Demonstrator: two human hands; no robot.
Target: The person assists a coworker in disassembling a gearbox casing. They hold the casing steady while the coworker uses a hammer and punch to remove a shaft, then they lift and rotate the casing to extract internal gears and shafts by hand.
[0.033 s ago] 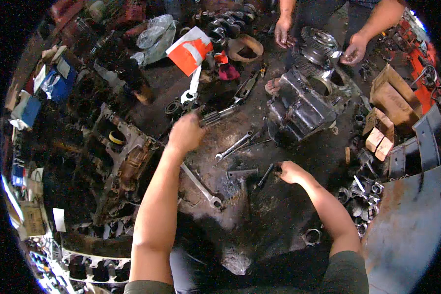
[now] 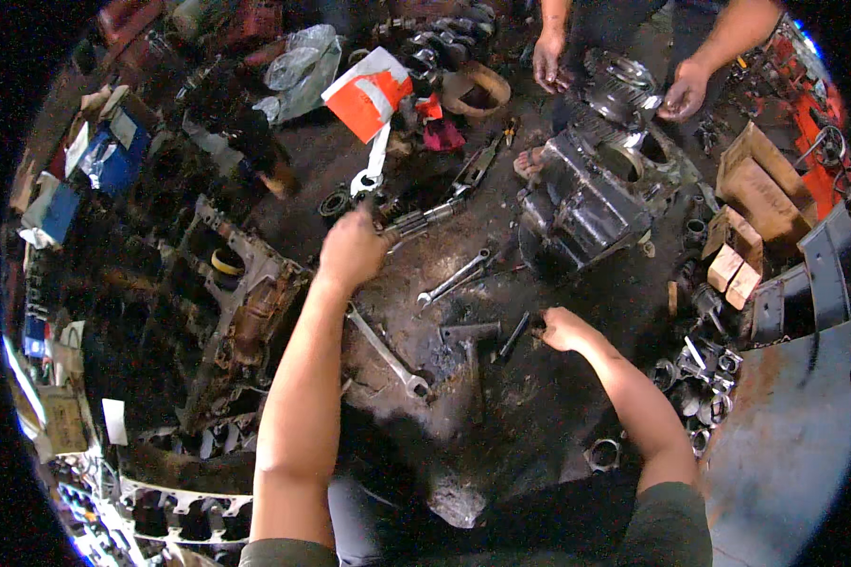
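Note:
My left hand (image 2: pixel 354 249) is closed, its back toward me, beside the near end of a splined shaft (image 2: pixel 420 223). Its fingertips are hidden, so what they hold cannot be made out. Above it lie a white-lit open-end wrench (image 2: pixel 373 163) and a small bearing-like ring (image 2: pixel 332 204). My right hand (image 2: pixel 567 331) is closed low over the dark floor, fingers pressed around something too dark to name. Just left of it lies a short dark rod (image 2: pixel 514 335), near a T-shaped metal piece (image 2: pixel 471 333). Two more wrenches, one combination wrench (image 2: pixel 454 278) and one larger wrench (image 2: pixel 388 352), lie between my arms.
A dark gearbox housing (image 2: pixel 586 213) stands at the far right. Behind it a co-worker's hands (image 2: pixel 686 91) are around a large gear (image 2: pixel 620 87). An engine block (image 2: pixel 241 302) is at left. Cardboard boxes (image 2: pixel 764 189) and a metal sheet (image 2: pixel 794 406) line the right.
My left hand has shifted slightly left, showing a little more of the splined shaft's near end. My right hand stays nearly in place.

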